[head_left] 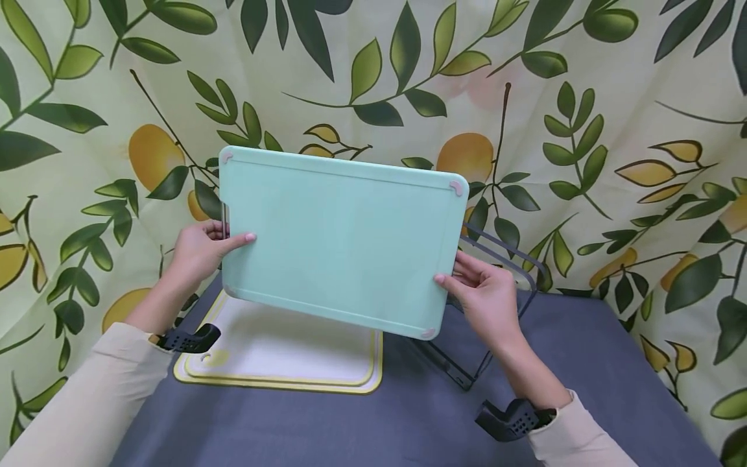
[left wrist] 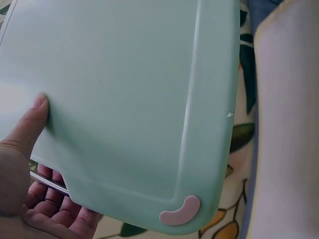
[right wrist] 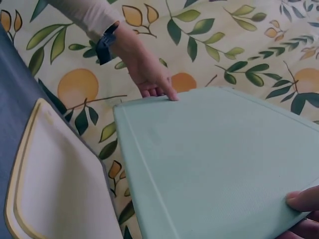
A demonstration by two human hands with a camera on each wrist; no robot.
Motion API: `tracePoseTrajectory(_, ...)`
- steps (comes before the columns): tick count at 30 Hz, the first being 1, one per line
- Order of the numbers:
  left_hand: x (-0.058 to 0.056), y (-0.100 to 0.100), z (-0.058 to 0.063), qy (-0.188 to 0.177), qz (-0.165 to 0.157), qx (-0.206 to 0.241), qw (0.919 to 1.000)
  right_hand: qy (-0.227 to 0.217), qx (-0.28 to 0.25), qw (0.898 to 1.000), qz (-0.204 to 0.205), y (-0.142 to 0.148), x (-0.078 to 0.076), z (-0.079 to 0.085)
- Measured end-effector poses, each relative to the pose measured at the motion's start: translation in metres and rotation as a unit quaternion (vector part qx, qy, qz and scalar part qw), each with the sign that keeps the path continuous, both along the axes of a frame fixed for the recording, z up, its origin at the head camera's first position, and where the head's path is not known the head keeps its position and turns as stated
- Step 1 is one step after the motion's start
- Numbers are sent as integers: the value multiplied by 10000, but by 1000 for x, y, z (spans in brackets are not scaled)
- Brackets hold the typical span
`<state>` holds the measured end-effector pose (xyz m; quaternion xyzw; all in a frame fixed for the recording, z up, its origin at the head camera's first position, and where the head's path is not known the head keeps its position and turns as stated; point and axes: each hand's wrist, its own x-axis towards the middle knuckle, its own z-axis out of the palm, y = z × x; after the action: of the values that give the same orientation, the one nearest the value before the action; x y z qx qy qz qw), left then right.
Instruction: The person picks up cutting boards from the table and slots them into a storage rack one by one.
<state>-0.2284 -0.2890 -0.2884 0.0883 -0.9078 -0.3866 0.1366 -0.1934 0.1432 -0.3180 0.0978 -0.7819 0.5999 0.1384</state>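
Observation:
A mint-green cutting board [head_left: 344,240] with pink corner pads is held up above the table, tilted with its right end lower. My left hand [head_left: 201,250] grips its left edge, thumb on the face and fingers behind, beside a thin metal handle bar [left wrist: 48,183] at the board's notch. At the opposite edge, my right hand [head_left: 487,295] pinches the board near its lower right corner, thumb in front. Below it, a white cutting board [head_left: 292,353] with a yellow rim lies flat on the table, its back part hidden by the green one.
Behind my right hand stands a dark wire rack [head_left: 455,375], partly covered by the hand and the green board. A grey-blue cloth [head_left: 327,428] covers the table. At the back hangs a leaf-and-fruit patterned curtain [head_left: 408,39].

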Motion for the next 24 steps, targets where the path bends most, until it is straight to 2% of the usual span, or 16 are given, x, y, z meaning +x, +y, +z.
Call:
tracePoseTrajectory(11,-31,33,24,74,-299,436,9986,181,182,9991,-329,31,-2,28)
tracePoseTrajectory(20,-58,74,44,140,-497,738,9959,230,125,9980,-570,68,-2,51)
tracePoseTrajectory(24,-68,89,53,188,-625,821,9945,203,-84,9977,-635,83,-1,61)
